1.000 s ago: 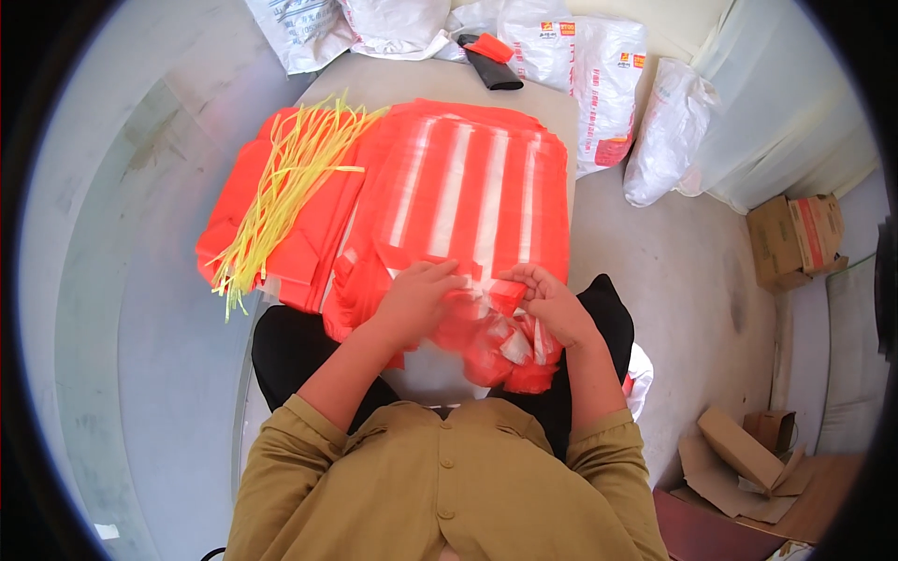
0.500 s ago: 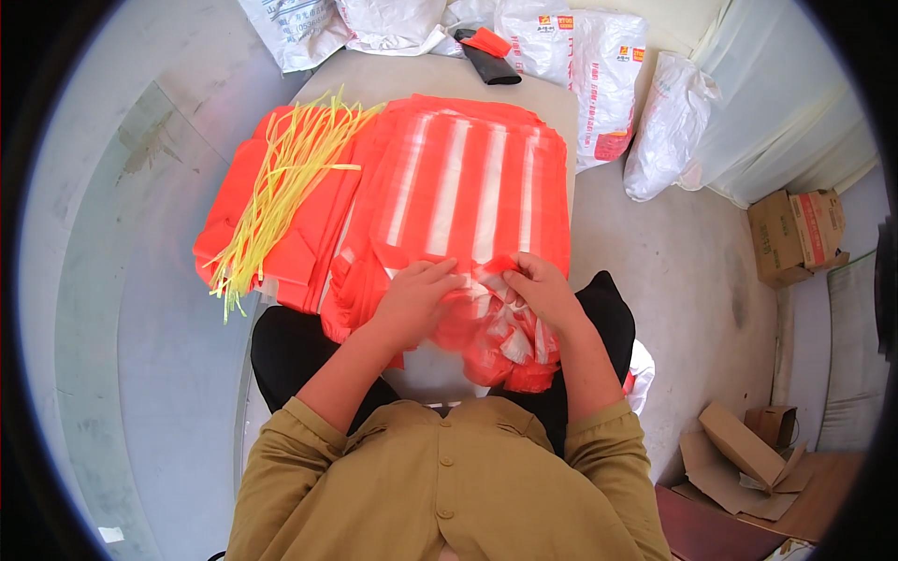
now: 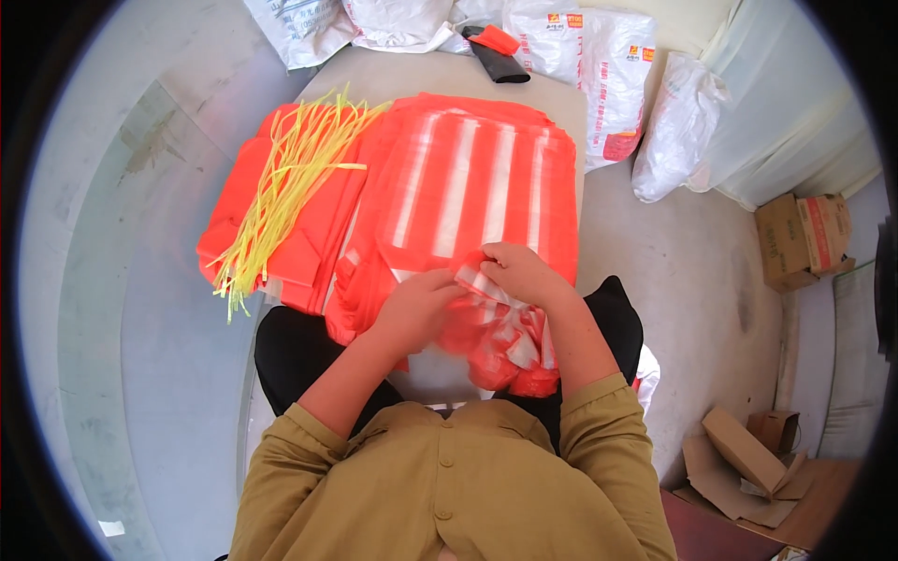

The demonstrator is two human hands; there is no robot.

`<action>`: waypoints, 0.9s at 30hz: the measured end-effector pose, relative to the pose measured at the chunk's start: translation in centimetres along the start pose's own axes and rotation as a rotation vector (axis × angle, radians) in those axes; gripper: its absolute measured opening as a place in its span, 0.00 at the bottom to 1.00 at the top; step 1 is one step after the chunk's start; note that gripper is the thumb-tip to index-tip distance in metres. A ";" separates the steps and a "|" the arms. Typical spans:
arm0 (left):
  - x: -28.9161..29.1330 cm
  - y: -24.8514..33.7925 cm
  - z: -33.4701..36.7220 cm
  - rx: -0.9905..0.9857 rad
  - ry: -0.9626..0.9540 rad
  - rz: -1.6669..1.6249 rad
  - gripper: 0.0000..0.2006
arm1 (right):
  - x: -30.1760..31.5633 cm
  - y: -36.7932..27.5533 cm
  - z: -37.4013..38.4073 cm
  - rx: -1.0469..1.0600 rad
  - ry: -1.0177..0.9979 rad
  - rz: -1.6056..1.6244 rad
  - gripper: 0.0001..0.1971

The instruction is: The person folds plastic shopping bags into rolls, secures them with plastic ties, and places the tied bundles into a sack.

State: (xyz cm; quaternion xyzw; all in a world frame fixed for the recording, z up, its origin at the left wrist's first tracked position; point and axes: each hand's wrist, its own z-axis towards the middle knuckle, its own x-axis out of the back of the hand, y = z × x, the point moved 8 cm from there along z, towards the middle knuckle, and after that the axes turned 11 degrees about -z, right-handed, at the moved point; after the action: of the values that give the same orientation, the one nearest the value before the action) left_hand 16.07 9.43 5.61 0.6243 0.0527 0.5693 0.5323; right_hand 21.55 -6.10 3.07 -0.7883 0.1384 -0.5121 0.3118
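Note:
A stack of thin red-and-white striped plastic sheets point(image 3: 454, 178) lies on the table in front of me. At its near edge, my right hand point(image 3: 519, 273) is closed, pinching a folded strip of the plastic between thumb and fingers. My left hand point(image 3: 416, 307) lies just to the left, its fingers bent together on the same plastic; the fingertips are partly hidden. Crumpled red-and-white plastic point(image 3: 514, 351) hangs in a bunch below my right hand, over the table's near edge. More rumpled red plastic point(image 3: 348, 294) bulges out left of my left hand.
Left of the stack, a bundle of yellow strips point(image 3: 290, 187) lies across folded red plastic point(image 3: 238, 210). A black-and-red item point(image 3: 496, 56) sits at the table's far edge. White sacks point(image 3: 617, 84) stand beyond. Cardboard boxes point(image 3: 804, 238) are on the right, with flattened cardboard point(image 3: 730, 472) nearer.
My right hand has moved left and slightly away from me, drawing the pinched plastic closer to my left hand. My left hand has shifted slightly toward me.

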 end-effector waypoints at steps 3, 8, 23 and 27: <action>0.1 0.2 -0.2 -0.003 -0.008 -0.025 0.15 | 0.2 -0.8 0.2 0.097 0.046 -0.115 0.17; 0.1 -0.1 -0.7 0.061 0.039 -0.032 0.16 | 0.0 -2.2 0.3 0.057 -0.009 -0.264 0.17; 0.8 0.3 1.6 -0.116 0.116 -0.017 0.11 | -0.7 -2.8 0.3 0.197 0.116 -0.385 0.14; 0.5 -1.5 2.4 0.039 0.143 -0.019 0.09 | -0.8 -1.8 -0.1 0.172 0.210 -0.264 0.14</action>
State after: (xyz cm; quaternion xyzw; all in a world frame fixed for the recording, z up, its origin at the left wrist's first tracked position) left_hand 18.87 8.96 5.40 0.5920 0.1075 0.6063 0.5201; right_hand 20.97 -4.34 3.69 -0.7122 0.0210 -0.6380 0.2920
